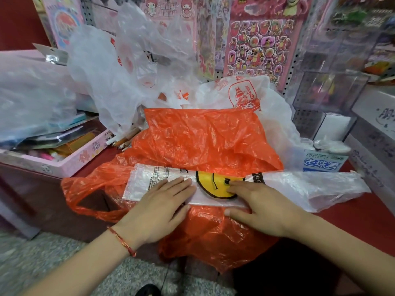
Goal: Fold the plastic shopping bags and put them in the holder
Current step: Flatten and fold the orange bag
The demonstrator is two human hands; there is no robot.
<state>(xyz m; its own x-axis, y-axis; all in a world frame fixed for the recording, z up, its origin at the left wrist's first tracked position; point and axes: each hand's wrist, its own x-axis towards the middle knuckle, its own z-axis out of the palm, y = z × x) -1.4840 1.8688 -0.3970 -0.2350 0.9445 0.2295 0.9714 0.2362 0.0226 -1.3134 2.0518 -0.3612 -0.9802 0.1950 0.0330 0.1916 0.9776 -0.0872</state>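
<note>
Far off to the left of the fingers, a pink box (70, 161) stuffed with pens and packets. Nearer, just left of the left fingertips, the looped handle of an orange bag (203, 142), spread crumpled under everything and hanging over the front edge of the red counter (363, 221). Then the left hand (156, 208): laid flat, fingers straight and together, gripping nothing, pressing down on a white bag (154, 178) already folded lengthwise into a long strip. Between the two sets of fingertips, nearly touching, a yellow smiley face (213, 186) printed on that strip. Then the right hand (260, 208): likewise flat, fingertips on the smiley, thumb by the strip's near edge, holding nothing, only pressing. Beyond the right fingers, the strip's loose end, puffy and unflattened, with a blue-and-white pack (322, 163) just behind it. Behind all the fingers, a heap of clear and white bags (119, 71), unfolded.

Judged early in the job: one bag narrowed to a strip but not yet folded short; the orange bag and the heap yet to be done; nothing seen put away, and no holder plainly made out.
</note>
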